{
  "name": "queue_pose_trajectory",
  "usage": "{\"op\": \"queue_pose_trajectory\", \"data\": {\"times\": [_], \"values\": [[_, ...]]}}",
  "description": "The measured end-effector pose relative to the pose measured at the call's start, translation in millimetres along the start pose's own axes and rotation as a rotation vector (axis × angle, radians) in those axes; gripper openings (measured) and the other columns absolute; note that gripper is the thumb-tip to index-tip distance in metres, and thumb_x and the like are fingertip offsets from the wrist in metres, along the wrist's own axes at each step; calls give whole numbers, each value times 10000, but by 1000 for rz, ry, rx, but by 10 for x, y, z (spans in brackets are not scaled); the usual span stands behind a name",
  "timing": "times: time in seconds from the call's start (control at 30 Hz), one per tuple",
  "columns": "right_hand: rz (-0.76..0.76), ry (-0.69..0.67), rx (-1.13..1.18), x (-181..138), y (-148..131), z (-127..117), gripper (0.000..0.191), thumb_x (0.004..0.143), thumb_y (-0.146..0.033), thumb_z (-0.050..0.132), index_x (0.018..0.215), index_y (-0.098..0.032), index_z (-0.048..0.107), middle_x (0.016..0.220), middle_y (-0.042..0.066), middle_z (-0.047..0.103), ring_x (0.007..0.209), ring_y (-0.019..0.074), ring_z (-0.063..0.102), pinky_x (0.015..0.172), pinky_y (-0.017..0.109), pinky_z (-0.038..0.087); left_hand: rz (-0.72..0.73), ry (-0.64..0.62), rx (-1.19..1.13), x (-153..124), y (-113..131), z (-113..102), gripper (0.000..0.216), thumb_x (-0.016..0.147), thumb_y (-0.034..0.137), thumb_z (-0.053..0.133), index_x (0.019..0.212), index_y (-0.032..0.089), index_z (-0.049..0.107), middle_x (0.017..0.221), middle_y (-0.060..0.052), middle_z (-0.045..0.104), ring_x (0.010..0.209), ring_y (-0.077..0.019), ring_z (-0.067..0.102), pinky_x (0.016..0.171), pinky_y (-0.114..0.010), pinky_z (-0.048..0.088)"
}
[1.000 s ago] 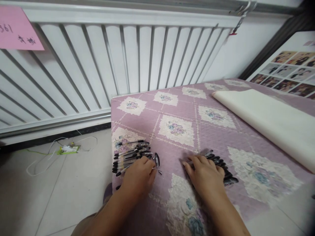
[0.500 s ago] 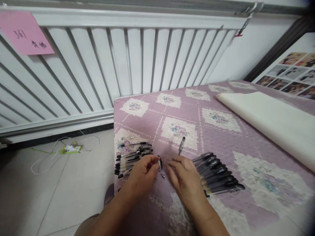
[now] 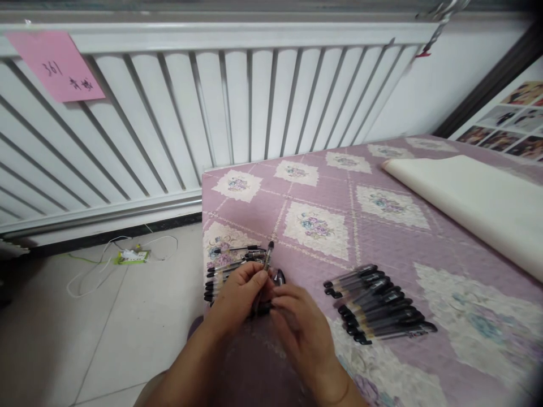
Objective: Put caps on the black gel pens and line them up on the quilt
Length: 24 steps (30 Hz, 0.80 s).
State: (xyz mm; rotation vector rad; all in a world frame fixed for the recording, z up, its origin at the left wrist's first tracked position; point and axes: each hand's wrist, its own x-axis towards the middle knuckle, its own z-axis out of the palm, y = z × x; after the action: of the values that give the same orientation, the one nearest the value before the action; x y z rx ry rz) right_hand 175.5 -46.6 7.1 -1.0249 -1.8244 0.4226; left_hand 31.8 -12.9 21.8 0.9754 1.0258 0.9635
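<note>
My left hand (image 3: 240, 291) pinches a clear-barrelled pen (image 3: 268, 257) with a dark end pointing up, above the near-left part of the bed or table cover. Close beside it is my right hand (image 3: 303, 322), fingers bent together near the pen's lower part. A dark piece (image 3: 263, 308) shows between the hands; what my right fingertips grip is hidden. Just behind the hands lies a black pen cap (image 3: 279, 277). Several black-ended pens (image 3: 216, 277) lie left of my left hand, partly covered by it. A fanned row of several capped pens (image 3: 377, 299) lies to the right.
A purple floral cover (image 3: 314, 198) spreads over the surface. A cream folded sheet (image 3: 475, 198) lies at the right. Behind stands a white radiator (image 3: 237, 107) with a pink note (image 3: 59, 68). A power strip (image 3: 132, 257) with cables is on the tiled floor.
The upright pen, earlier by my right hand, is now in my left hand. My right hand has moved left, close to my left. The view has shifted slightly.
</note>
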Motion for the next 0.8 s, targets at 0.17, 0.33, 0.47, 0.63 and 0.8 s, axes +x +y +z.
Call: {"op": "queue_pose_trajectory", "data": {"times": [0.17,0.33,0.47,0.63,0.8], "values": [[616,286,370,92,125,-2,227,791,-360,625,952,-211,571,798,12,624,709,145,596,651,259,497,12,-113,278,-60,24,53,149,819,307,536,844,172,593,661,41,539,564,-81,464,550,-200,357],[724,224,604,140,206,36,247,709,-388,717,841,-202,622,734,-26,606,668,113,550,633,216,447,128,-85,548,-91,53,109,161,799,209,511,876,185,651,799,12,637,741,-129,551,666,-221,395],[827,358,791,152,239,14,278,694,-394,737,897,-227,648,721,-44,589,617,84,517,593,198,428,119,-91,600,-88,74,88,199,823,232,487,902,195,666,827,10,665,756,-140,574,679,-225,409],[840,573,873,253,313,-128,348,673,-410,741,955,-243,626,740,-53,548,616,82,516,592,212,447,112,-62,631,-100,82,35,201,831,242,474,888,198,662,758,24,636,705,-129,559,640,-212,397],[764,323,419,239,414,-166,411,724,-407,679,1082,-229,586,618,-79,432,544,93,447,512,204,375,137,-32,667,-85,82,-37,213,843,280,459,867,199,654,745,22,622,699,-133,545,632,-216,390]]}}
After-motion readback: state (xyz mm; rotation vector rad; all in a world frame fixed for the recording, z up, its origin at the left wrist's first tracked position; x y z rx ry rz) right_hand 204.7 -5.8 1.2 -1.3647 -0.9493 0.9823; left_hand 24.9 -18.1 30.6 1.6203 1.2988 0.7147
